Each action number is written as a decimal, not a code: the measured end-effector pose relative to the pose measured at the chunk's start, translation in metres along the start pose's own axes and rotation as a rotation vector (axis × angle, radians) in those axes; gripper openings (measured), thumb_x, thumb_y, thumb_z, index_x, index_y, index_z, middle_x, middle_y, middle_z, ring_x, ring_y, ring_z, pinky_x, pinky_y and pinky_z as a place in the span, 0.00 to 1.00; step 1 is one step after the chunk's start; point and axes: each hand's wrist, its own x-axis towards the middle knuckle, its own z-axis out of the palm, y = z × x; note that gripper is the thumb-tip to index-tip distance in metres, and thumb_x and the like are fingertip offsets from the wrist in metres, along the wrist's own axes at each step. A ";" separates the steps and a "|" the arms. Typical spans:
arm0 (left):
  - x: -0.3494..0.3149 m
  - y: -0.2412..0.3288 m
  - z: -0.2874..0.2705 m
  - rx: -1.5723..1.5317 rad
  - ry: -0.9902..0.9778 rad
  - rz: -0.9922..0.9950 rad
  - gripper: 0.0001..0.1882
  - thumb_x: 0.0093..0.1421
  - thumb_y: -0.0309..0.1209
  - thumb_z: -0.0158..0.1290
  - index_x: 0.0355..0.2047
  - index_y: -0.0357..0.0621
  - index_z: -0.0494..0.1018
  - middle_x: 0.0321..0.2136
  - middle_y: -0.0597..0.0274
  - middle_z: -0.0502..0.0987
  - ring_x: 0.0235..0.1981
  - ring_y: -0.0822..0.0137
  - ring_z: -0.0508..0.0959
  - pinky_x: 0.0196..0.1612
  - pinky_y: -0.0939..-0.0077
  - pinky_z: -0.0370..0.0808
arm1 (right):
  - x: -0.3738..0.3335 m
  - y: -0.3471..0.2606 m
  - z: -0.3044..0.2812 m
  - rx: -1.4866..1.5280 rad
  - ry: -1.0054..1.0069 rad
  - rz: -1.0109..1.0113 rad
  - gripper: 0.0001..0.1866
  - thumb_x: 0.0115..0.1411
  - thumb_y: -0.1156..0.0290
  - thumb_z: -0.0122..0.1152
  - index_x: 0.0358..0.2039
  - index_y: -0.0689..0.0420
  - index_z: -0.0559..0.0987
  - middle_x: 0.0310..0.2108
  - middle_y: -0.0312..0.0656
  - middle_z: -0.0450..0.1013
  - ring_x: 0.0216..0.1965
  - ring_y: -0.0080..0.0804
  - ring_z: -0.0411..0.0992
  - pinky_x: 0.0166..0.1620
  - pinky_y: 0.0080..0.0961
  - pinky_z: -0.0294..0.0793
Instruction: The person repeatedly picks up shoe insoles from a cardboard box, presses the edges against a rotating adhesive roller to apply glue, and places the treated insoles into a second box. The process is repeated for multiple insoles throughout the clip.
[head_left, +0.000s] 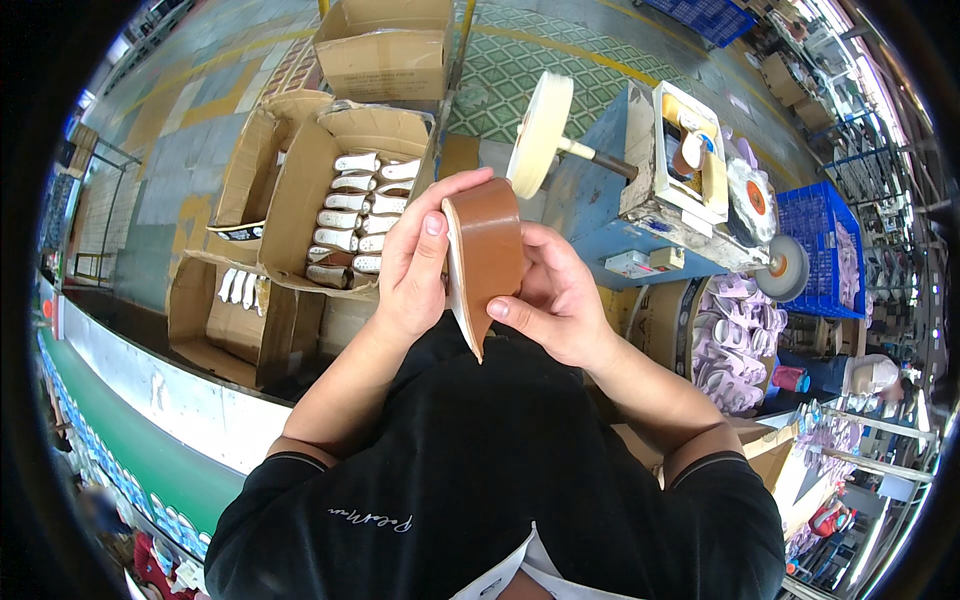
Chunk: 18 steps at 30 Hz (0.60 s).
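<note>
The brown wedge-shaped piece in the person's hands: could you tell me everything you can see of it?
The brown wedge-shaped piece has a smooth, slightly glossy side, perhaps leather-like or plastic. A thin tan edge and a narrow whitish face run along its left. It stands roughly on end, broad end up, narrowing to a pointed tip below. It is held before the black shirt, between the left hand and right hand, both touching it. Its far side is hidden.

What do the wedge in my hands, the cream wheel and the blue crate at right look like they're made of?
Wedge: perhaps leather or a synthetic, going by its smooth brown surface and soft sheen. Wheel: possibly felt or foam; it looks matte and evenly pale. Crate: probably moulded plastic, given its uniform blue and lattice walls.
</note>
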 end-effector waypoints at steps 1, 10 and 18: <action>-0.001 0.000 0.001 -0.010 0.008 0.000 0.36 0.88 0.50 0.39 0.76 0.28 0.65 0.68 0.34 0.78 0.67 0.55 0.80 0.71 0.59 0.76 | -0.001 -0.001 0.000 0.008 -0.003 0.006 0.39 0.73 0.87 0.67 0.79 0.60 0.61 0.73 0.50 0.69 0.72 0.40 0.73 0.72 0.42 0.77; -0.002 -0.014 0.007 -0.046 0.069 -0.075 0.34 0.88 0.49 0.39 0.76 0.30 0.66 0.69 0.38 0.78 0.64 0.57 0.82 0.68 0.60 0.79 | -0.005 -0.001 -0.007 0.081 0.034 0.078 0.39 0.73 0.86 0.68 0.80 0.60 0.62 0.71 0.47 0.72 0.71 0.38 0.74 0.71 0.42 0.78; -0.005 -0.062 0.005 -0.269 0.231 -0.506 0.32 0.89 0.49 0.35 0.73 0.34 0.71 0.66 0.49 0.81 0.63 0.56 0.83 0.68 0.55 0.78 | -0.005 0.032 -0.034 0.098 0.265 0.356 0.31 0.74 0.77 0.71 0.74 0.60 0.70 0.65 0.42 0.75 0.64 0.33 0.79 0.66 0.38 0.82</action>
